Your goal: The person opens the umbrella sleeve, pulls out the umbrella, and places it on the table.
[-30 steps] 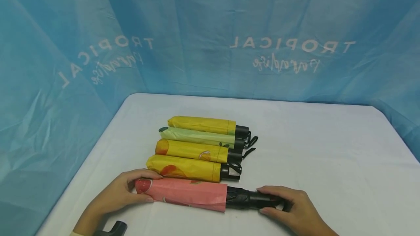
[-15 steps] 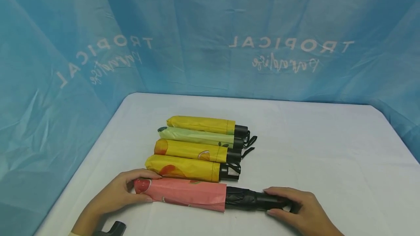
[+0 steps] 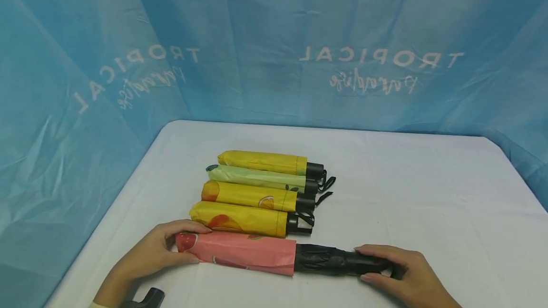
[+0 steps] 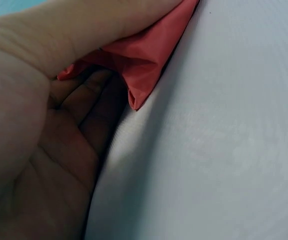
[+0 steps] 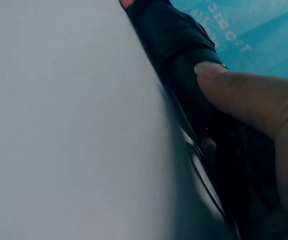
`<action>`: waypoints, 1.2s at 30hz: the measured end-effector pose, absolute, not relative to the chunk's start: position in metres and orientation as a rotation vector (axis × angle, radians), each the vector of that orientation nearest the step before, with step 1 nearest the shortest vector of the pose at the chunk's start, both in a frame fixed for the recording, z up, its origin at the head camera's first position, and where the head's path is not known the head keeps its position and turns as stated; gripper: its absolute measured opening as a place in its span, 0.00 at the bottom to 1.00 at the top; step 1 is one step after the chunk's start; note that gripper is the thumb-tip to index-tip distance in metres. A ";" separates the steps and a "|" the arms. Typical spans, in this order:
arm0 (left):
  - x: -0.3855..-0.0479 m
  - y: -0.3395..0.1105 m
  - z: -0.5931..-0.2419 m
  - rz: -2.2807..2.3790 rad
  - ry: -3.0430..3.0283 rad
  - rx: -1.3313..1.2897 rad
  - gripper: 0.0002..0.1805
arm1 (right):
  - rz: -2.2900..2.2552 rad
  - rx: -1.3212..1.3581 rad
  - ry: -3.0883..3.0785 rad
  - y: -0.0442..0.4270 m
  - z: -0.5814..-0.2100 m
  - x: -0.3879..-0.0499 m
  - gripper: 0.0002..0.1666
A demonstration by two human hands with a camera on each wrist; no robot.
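Observation:
A folded black umbrella (image 3: 321, 258) lies part way inside a pink fruit-print sleeve (image 3: 252, 253) near the table's front. My left hand (image 3: 156, 251) pinches the sleeve's closed left end between thumb and fingers. At the other end my right hand (image 3: 404, 272) grips the umbrella's black handle (image 3: 366, 263). In the left wrist view the sleeve's red corner (image 4: 146, 65) pokes out under the thumb. The right wrist view shows the right thumb (image 5: 234, 90) pressed on the handle; the fingers behind it are mostly hidden.
Behind the pink sleeve lie several sleeved umbrellas in a row: a yellow umbrella (image 3: 239, 218), an orange-print umbrella (image 3: 248, 196), a green umbrella (image 3: 257, 177) and another yellow umbrella (image 3: 261, 161). A blue curtain (image 3: 274, 61) borders the white table (image 3: 428, 194).
My right hand has moved to the right, drawing the black umbrella farther out of the pink sleeve. The left hand stays in place on the sleeve's end.

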State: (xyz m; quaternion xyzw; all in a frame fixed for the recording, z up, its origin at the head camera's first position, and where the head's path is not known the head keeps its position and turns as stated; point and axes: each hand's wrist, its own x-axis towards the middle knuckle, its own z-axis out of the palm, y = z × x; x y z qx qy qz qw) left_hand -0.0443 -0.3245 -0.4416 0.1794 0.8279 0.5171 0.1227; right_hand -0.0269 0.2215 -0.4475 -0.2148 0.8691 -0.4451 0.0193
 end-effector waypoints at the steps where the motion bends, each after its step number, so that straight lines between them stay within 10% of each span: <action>1: -0.045 -0.325 -0.442 1.509 2.415 0.519 0.29 | -1.385 -0.666 2.698 0.223 -0.447 -0.027 0.28; 36: -0.045 -0.323 -0.441 1.471 2.452 0.505 0.28 | -1.162 -0.458 2.813 0.270 -0.442 -0.013 0.30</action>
